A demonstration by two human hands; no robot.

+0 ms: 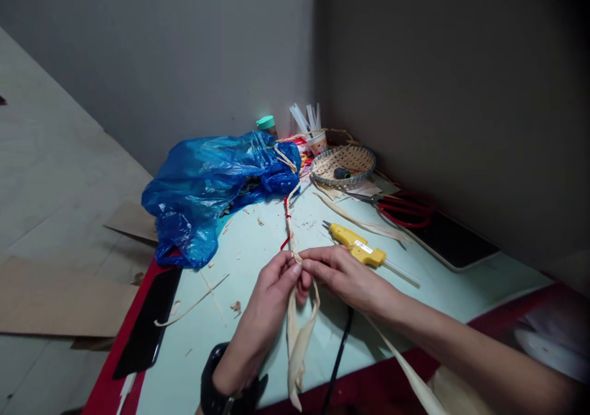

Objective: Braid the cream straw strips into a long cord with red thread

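Observation:
A braided cord of pale dried husk [290,227] runs from the blue bag's side toward me, with a red tie around it. My left hand [276,280] pinches the near end of the braid, thumb on top. From the other side my right hand [338,273] grips the same spot, its fingertips touching the left thumb. Loose husk strips [299,347] hang below the fingers over the table's near part. Another long strip [405,366] passes beneath my right forearm. Just beyond the right hand lies a yellow glue gun [357,243] with a clear glue stick in its back.
A crumpled blue plastic bag [198,181] lies at the back left. Behind are a woven basket [343,164], a cup of glue sticks [317,143] and a green-lidded jar [266,123]. Red-handled scissors [405,211] rest by a dark tablet [454,240]. A black phone [150,323] lies left.

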